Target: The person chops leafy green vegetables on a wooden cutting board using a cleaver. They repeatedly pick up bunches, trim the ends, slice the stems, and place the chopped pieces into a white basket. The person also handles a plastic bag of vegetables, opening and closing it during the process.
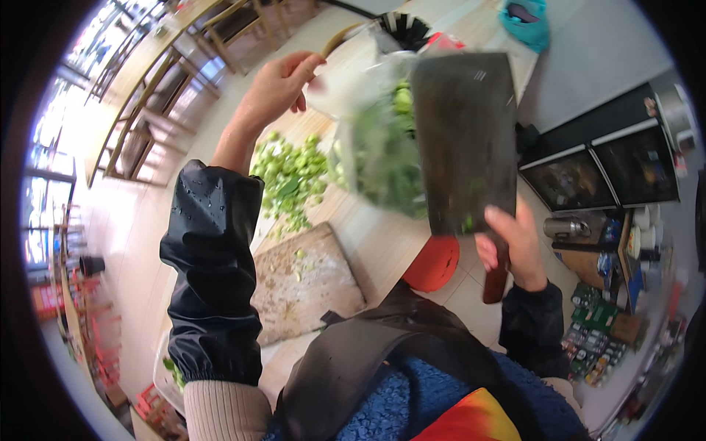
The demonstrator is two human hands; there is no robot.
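Note:
My right hand point(521, 242) grips the brown handle of a broad cleaver point(466, 143), its dark blade raised upright. Behind the blade stands a clear plastic bag point(380, 160) of leafy greens, blurred and partly hidden. My left hand point(287, 82) is raised over the table, fingers curled and thumb near the fingertips. It is close to the bag's pale, blurred upper side; whether it pinches the plastic is unclear. Below it lies a pile of chopped green vegetable pieces point(292, 165). Nearer me, a worn cutting board point(309, 281) bears a few green scraps.
A red stool point(436, 267) stands beside the wooden table point(380, 242). A teal bag point(529, 27) sits at its far end. At lower left is a clear container point(160, 375) with greens. Glass-door cabinets point(606, 165) and bottle crates point(598, 331) line the right; chairs point(146, 132) stand left.

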